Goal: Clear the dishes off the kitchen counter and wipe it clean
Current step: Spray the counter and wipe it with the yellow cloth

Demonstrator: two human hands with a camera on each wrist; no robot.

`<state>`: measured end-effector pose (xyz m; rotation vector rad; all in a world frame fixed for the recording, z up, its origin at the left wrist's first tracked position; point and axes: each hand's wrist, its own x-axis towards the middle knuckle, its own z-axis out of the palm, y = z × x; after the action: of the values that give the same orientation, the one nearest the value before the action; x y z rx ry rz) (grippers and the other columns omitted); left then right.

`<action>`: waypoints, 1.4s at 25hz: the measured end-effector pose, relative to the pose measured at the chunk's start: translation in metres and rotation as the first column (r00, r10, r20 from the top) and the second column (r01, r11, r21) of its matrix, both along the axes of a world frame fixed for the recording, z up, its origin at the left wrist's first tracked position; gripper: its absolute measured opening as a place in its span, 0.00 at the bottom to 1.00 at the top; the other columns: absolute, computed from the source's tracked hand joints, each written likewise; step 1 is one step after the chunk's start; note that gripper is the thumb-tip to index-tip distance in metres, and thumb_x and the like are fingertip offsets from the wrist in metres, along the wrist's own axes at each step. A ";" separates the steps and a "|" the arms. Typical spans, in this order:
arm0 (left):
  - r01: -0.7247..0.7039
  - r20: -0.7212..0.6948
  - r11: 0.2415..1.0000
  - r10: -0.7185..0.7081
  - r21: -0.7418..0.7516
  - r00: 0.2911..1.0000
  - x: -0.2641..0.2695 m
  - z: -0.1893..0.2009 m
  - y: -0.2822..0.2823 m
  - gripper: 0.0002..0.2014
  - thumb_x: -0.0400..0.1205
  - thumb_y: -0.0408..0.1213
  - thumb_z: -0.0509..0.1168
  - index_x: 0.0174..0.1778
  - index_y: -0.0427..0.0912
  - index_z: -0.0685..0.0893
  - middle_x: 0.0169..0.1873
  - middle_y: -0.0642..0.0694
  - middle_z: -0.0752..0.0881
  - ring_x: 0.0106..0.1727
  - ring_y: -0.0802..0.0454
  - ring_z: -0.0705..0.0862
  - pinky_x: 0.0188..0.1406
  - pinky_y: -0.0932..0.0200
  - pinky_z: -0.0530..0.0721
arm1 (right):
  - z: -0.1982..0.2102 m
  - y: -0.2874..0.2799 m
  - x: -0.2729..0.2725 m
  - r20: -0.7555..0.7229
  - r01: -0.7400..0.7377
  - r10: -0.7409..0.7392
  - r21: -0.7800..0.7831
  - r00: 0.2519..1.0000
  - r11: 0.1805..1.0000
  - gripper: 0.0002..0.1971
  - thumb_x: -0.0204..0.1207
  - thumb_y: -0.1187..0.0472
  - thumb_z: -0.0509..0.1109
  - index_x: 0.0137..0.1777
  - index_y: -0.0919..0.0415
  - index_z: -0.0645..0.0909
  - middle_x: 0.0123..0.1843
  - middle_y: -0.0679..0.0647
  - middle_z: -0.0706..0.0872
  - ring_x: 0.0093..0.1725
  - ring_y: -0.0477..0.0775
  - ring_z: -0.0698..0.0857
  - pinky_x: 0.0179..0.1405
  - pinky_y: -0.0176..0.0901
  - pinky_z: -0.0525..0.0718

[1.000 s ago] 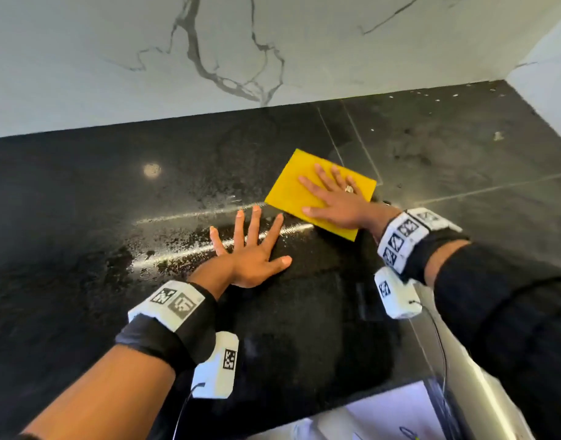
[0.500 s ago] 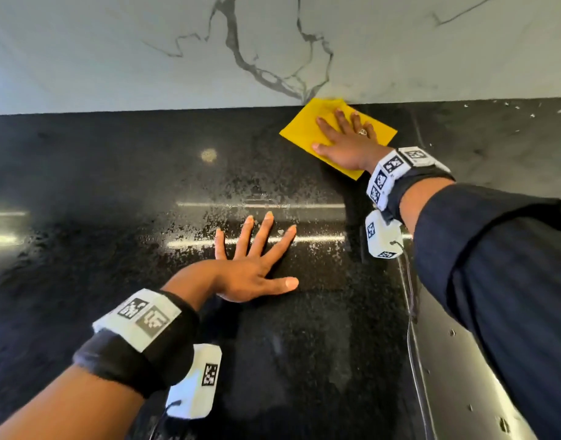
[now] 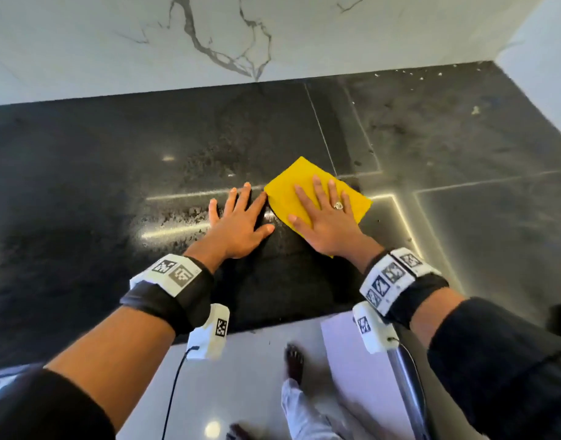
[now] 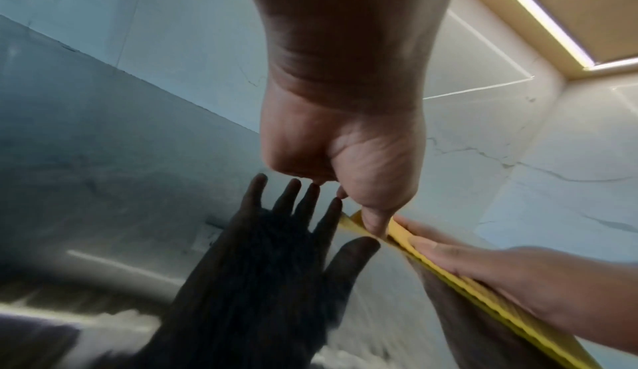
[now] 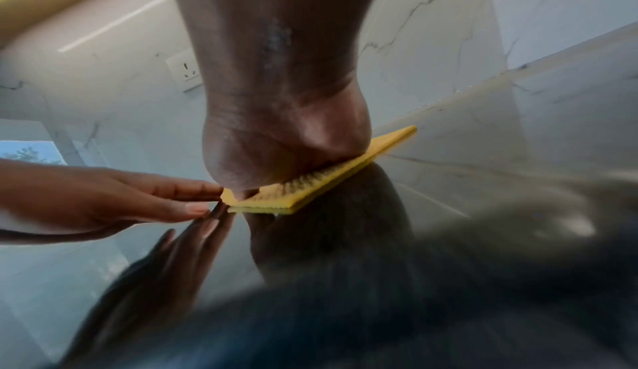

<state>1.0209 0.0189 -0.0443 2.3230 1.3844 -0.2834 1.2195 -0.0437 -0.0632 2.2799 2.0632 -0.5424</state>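
A yellow sponge cloth (image 3: 287, 185) lies flat on the black stone counter (image 3: 82, 173). My right hand (image 3: 323, 214) presses on it with straight, spread fingers. My left hand (image 3: 238, 217) rests flat on the bare counter just left of the cloth, its forefinger tip at the cloth's left corner. In the left wrist view the cloth (image 4: 459, 279) shows edge-on under the right hand (image 4: 500, 274). The right wrist view has the cloth (image 5: 331, 178) under my palm and the left hand (image 5: 114, 197) beside it. No dishes are in view.
Wet streaks (image 3: 184, 217) glisten on the counter left of my left hand. Crumbs and smears (image 3: 474, 109) dot the far right slab. A white marble backsplash (image 3: 209, 36) runs along the back, a side wall (image 3: 546, 65) at right. The counter's front edge (image 3: 273, 327) is near my wrists.
My right hand has drawn the cloth back from the backsplash toward me, stopping beside my left hand. The left hand has stayed flat on the counter.
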 end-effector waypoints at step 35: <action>-0.618 0.402 0.687 0.478 0.382 0.781 -0.163 -0.064 -0.193 0.32 0.89 0.54 0.51 0.85 0.41 0.58 0.86 0.37 0.52 0.87 0.41 0.47 0.84 0.37 0.46 | -0.026 -0.083 -0.153 0.310 -0.765 0.701 0.223 0.643 0.604 0.44 0.78 0.40 0.66 0.86 0.60 0.50 0.85 0.73 0.52 0.83 0.78 0.51 0.81 0.70 0.55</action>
<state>0.8581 -0.1743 -0.1082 2.0274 2.1038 0.6356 1.0664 -0.1262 -0.0896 1.2299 2.8465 0.0963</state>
